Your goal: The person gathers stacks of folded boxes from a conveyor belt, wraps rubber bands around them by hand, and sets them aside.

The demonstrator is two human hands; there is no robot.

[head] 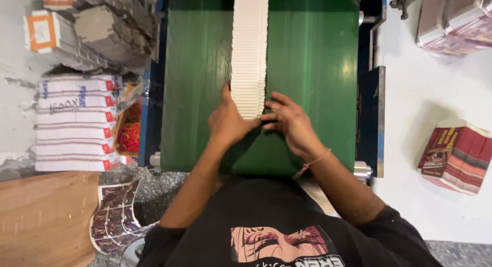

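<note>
A long white row of overlapping flat cartons runs down the middle of the green conveyor belt toward me. My left hand presses against the left side of the row's near end, thumb up along its edge. My right hand touches the right side of that near end, fingers spread and curled toward it. Both hands bracket the last cartons; a thin cord is tied around my right wrist.
Left of the belt stand white banded bundles, grey folded stacks and a bin of red rubber bands. A wooden board and printed sheets lie lower left. A red-brown carton bundle sits on the white table at right.
</note>
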